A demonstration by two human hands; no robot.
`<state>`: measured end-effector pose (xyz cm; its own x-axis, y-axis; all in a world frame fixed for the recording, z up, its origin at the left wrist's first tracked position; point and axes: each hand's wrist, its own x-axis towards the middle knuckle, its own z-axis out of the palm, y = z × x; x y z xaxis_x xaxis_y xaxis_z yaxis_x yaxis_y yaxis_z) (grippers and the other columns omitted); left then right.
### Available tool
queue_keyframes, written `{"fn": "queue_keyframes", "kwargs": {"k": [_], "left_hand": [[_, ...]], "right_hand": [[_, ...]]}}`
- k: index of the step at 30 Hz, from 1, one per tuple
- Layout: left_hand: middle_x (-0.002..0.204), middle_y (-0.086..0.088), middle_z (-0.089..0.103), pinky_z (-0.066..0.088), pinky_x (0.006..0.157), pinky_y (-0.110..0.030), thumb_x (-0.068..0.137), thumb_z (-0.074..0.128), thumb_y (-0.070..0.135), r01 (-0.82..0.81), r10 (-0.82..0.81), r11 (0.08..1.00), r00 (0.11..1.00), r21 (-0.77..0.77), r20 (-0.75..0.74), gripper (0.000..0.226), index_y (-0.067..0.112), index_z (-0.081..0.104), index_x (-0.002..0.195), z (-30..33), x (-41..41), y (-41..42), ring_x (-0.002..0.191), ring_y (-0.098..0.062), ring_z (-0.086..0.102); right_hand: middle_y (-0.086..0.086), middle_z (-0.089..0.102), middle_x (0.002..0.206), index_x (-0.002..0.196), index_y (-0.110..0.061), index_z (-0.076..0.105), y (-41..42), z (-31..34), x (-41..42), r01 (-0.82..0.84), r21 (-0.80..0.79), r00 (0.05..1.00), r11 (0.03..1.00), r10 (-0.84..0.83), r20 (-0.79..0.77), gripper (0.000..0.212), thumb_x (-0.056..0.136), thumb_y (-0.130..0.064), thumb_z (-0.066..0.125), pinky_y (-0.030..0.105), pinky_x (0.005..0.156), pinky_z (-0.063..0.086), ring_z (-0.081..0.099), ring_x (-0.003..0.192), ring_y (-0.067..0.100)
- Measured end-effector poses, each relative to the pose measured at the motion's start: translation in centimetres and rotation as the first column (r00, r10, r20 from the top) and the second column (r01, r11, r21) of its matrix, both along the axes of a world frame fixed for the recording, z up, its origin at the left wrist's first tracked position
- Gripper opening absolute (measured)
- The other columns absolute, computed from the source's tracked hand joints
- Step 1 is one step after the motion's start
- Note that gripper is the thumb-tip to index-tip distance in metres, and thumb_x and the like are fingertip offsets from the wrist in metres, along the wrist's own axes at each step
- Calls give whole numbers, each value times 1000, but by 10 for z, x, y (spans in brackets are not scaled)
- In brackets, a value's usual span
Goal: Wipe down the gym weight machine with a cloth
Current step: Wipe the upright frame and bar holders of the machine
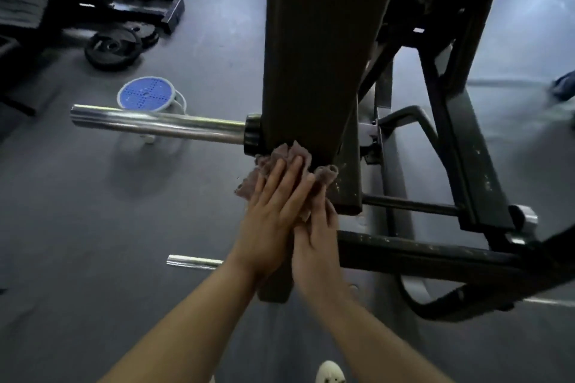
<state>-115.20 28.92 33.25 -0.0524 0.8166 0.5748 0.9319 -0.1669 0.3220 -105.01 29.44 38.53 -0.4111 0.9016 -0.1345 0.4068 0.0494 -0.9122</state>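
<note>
Down near the bottom, a pale shoe peeks out on the grey floor. Two bare arms reach up and away from it.

The left hand lies flat with straight fingers. It presses down on the cloth. The right hand sits just beside it, a bit nearer, and the left hand partly covers it. Its fingers look straight too, and they touch the near edge of the cloth. Neither hand curls round anything.

The cloth is brownish and crumpled. It sits under the fingertips, at the near end of the big dark beam of the weight machine.

The beam is long and flat. Its long way runs from the hands straight off to the far side. So the part not yet under the cloth lies far from the hands, right ahead of the fingers. I think the next push should go far, along the beam. The left hand is farther up the beam and on top of the cloth, so it would lead.

A shiny metal bar sticks out to the left from the beam, just beside the cloth. Behind it is a blue round stool. Farther left, black weight plates lie on the floor.
</note>
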Motion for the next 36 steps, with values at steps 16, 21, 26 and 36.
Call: {"fn": "queue_keyframes", "kwargs": {"k": [16, 21, 26, 36], "left_hand": [[151, -13, 24, 31, 113, -46, 90, 40, 25, 19, -37, 985, 994, -172, -101, 56, 7, 32, 143, 59, -6, 3, 141, -29, 24], [148, -11, 24, 30, 105, -57, 83, 35, 28, -88, -5, 954, 951, -286, -310, 59, 15, 31, 141, 27, -5, -19, 135, -34, 22], [152, -14, 21, 20, 105, -58, 72, 54, 23, -97, -85, 903, 915, -419, -395, 75, 15, 31, 143, 6, -5, -34, 138, -36, 18], [155, -21, 12, 22, 110, -48, 69, 79, 26, -125, -57, 812, 955, -571, -291, 95, 19, 24, 147, -11, -8, -50, 142, -36, 14]], "right_hand": [[-4, 28, 155, 151, -26, 21, 50, 6, -33, 293, -43, 838, 955, -278, -469, 51, 101, -34, 29, 41, 117, 26, 26, 142, 10], [6, 59, 114, 120, -7, 51, 39, -51, -22, 321, -152, 861, 935, -355, -364, 34, 102, -30, 32, 19, 87, 46, 58, 106, 13], [7, 52, 121, 117, -22, 56, 42, -68, -22, 509, -493, 783, 705, -617, -74, 34, 99, -43, 36, 32, 89, 48, 54, 109, 18], [2, 13, 158, 149, -29, 22, -3, -84, -34, 489, -208, 872, 847, -482, 86, 54, 98, -42, 32, 46, 118, 19, 14, 144, 25]]}}
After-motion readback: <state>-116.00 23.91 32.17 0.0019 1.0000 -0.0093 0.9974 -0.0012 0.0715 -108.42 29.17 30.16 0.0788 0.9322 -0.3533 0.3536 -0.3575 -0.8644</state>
